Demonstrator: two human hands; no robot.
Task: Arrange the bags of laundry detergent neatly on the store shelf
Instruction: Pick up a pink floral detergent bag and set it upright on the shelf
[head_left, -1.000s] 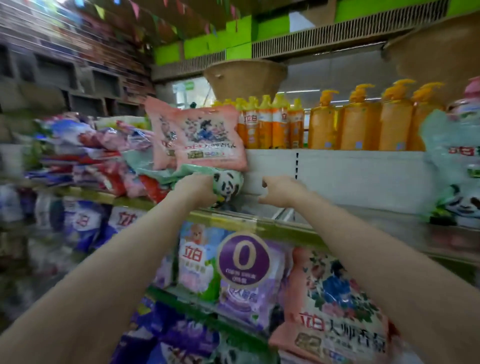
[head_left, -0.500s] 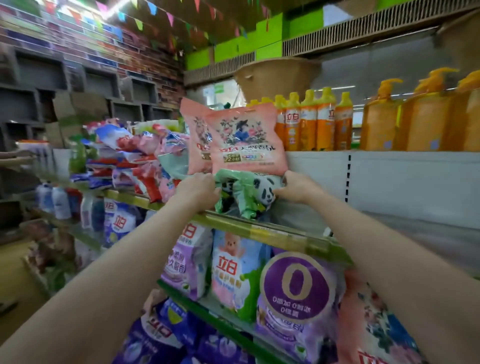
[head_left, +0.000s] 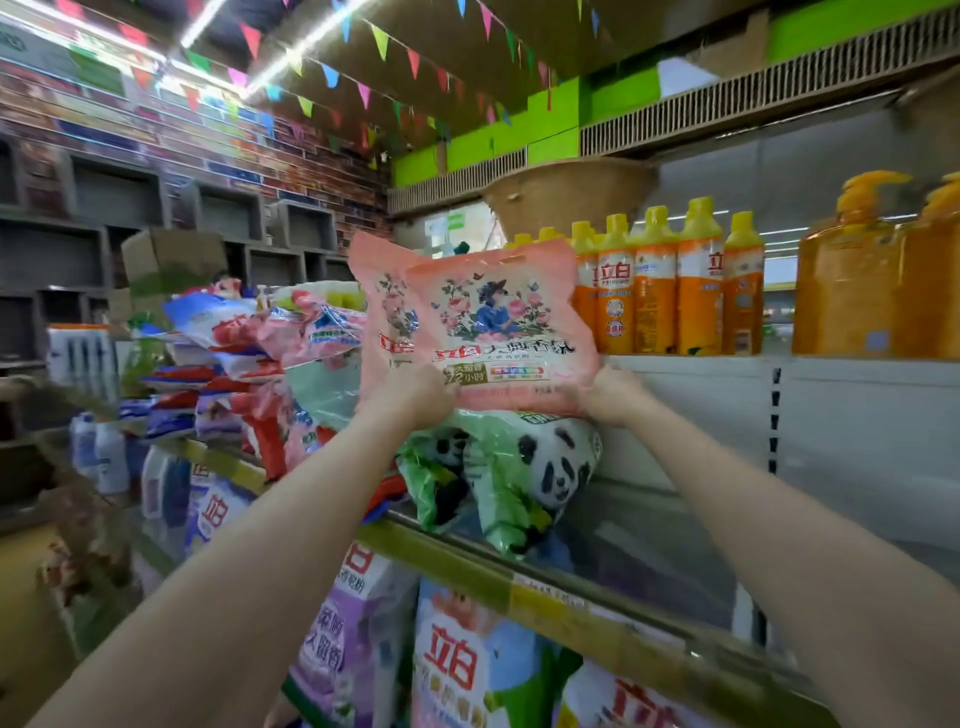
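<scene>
From the head camera, the step in hand looked like the straightening of the pink detergent bag (head_left: 498, 332), which stood upright on top of the green panda bags (head_left: 519, 467) at the front of the middle shelf (head_left: 519, 577). A second pink bag (head_left: 382, 312) stood just behind it and to its left. To the left of the pink detergent bag lay a loose heap of mixed bags (head_left: 249, 364), slumped and overlapping, so most of the arranging seemed not yet done. To its right, the shelf stood bare against the white back panel (head_left: 857, 441). Above and to the right of it, orange bottles (head_left: 670, 286) lined the upper shelf.

The left hand (head_left: 410, 392) gripped the bag's lower left corner, fingers curled round the edge. The right hand (head_left: 610, 397) gripped the lower right corner likewise. The hands were well apart, one at each bottom corner, and both forearms reached up and forward from the lower edge of the view. Whether the bag's weight rested on the panda bags or hung wholly in the hands could not be told, since the hands covered its bottom edge.

The next move probably called for carrying the bag to the bare stretch on its right and setting it down squarely, face forward. The soft, filled pouch would likely sag or topple if released on an uneven base.
</scene>
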